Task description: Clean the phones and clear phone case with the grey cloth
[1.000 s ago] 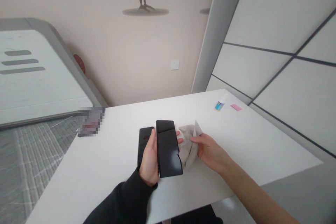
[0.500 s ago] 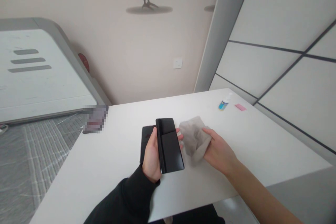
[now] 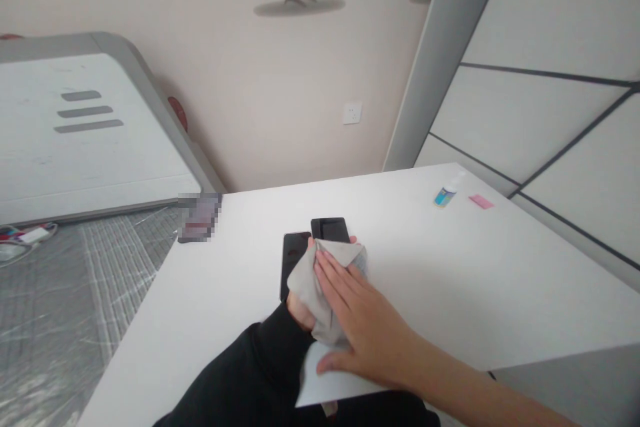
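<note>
A black smartphone [image 3: 334, 230] is held in my left hand [image 3: 300, 311] just above the white table [image 3: 240, 280]. Only its upper end shows; the rest lies beneath a light grey cloth [image 3: 303, 280]. That cloth also drapes over much of my left hand, whose fingertips peek out at the phone's right edge. My right hand [image 3: 357, 310] lies flat on the cloth over the phone, fingers stretched out and thumb apart. Just left of the held phone, a second dark smartphone [image 3: 293, 255] rests on the table, partly covered by the cloth and left hand.
A small spray bottle [image 3: 445, 196] with a blue label and a pink packet [image 3: 481, 201] lie at the far right of the table. A blurred-out item [image 3: 200, 219] sits at the left corner. Behind are a wall socket [image 3: 353, 113] and white panels [image 3: 520, 123].
My right hand has brought the cloth leftward onto the phone and now lies flat over it. The phone's screen has become mostly covered. The view has shifted slightly.
</note>
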`<state>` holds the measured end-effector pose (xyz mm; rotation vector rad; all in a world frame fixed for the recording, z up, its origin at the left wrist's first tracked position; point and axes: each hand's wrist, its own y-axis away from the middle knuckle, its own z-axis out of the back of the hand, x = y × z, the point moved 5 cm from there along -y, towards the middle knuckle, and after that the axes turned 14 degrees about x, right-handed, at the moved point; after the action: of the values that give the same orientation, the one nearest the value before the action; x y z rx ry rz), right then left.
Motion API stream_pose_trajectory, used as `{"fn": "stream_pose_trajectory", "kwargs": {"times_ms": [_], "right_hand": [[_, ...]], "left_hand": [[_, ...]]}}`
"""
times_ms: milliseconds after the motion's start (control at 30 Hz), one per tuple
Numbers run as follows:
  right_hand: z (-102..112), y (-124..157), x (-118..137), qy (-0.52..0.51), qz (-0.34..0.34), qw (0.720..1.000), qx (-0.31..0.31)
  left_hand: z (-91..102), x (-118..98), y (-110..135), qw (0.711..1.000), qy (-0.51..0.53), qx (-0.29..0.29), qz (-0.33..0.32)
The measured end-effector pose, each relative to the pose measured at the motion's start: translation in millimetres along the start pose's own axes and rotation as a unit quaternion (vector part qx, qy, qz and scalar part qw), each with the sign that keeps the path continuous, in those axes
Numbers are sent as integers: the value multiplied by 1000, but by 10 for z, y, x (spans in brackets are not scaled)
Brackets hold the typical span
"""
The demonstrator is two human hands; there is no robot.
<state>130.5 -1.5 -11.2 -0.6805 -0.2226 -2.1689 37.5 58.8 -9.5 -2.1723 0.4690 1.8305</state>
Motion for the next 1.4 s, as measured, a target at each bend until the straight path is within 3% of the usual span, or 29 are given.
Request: {"fn": "stream_pose_trajectory", "kwargs": {"times_ms": [67,133,200,333,400,533,600,700,767,867,933,1033,1100,1167,1233,1400], "right_hand": [[-86,99,74,14,19,1000,8],[-37,135,48,29,19,999,11],[120,63,-70,51,-12,999,-5],[331,-142,-257,66,-98,990,-77],[214,-130,-173,62,-69,992,-82],[-122,131,19,67,19,997,-29],[-116,248,-40,91,8,995,-33],[31,309,-197,110,-33,989,-91],[35,308,-206,105,-13,990,-98],[-111,361,-78,68,86,993,-49],[-149,458,-56,9,112,993,-33],[47,636,-316,-138,3,983,-117],[249,753,-601,-235,-110,943,-207],[402,784,-825,-303,-179,904,-241],[478,701,-951,-343,-204,893,-210],[394,337,-1014,-338,-211,911,-108]], "left_hand": [[8,66,-21,991,119,40,54],[-94,151,8,939,317,68,111],[-203,190,52,907,402,51,116],[-284,224,100,914,395,-1,89],[-260,219,86,909,403,20,103],[-163,186,56,890,429,61,143],[-188,185,64,872,461,81,147],[-273,225,85,854,488,100,151],[-296,269,91,852,485,100,170],[-245,279,59,863,466,73,184],[-185,235,13,884,437,38,161],[-107,174,-37,918,378,-42,113],[-95,183,-40,928,345,-79,113],[-111,222,-34,935,320,-77,130],[-135,278,-25,942,294,-54,151],[-113,387,-20,971,194,-67,124]]}}
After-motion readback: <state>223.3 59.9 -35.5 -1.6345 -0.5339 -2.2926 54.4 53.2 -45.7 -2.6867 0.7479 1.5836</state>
